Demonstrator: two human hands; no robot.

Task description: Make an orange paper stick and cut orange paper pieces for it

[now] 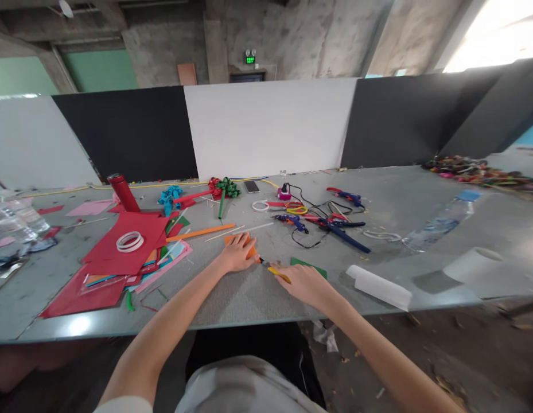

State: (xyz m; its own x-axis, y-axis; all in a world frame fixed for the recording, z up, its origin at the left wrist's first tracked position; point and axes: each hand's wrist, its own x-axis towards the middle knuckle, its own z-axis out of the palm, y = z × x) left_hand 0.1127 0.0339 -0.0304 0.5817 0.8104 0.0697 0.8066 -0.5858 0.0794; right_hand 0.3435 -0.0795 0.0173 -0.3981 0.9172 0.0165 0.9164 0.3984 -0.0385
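Near the front middle of the table, my left hand [239,253] lies flat with fingers spread on a small piece of orange paper [251,250], pressing it to the surface. My right hand [301,281] is wrapped round a yellow utility knife [280,275]. The knife's dark blade end points left and meets the right edge of the orange paper, close to my left fingertips. A green sheet [309,267] lies just beyond my right hand. Behind my left hand are a long orange strip [201,232] and a thin wooden stick [224,233].
Red paper sheets [107,244] with white tape rings [129,241] lie left, near a red flask [124,193]. Blue glue guns [292,220], cables and dark-blue-handled pliers [346,236] are behind right. A white paper roll [380,288] and a water bottle [442,222] stand further right.
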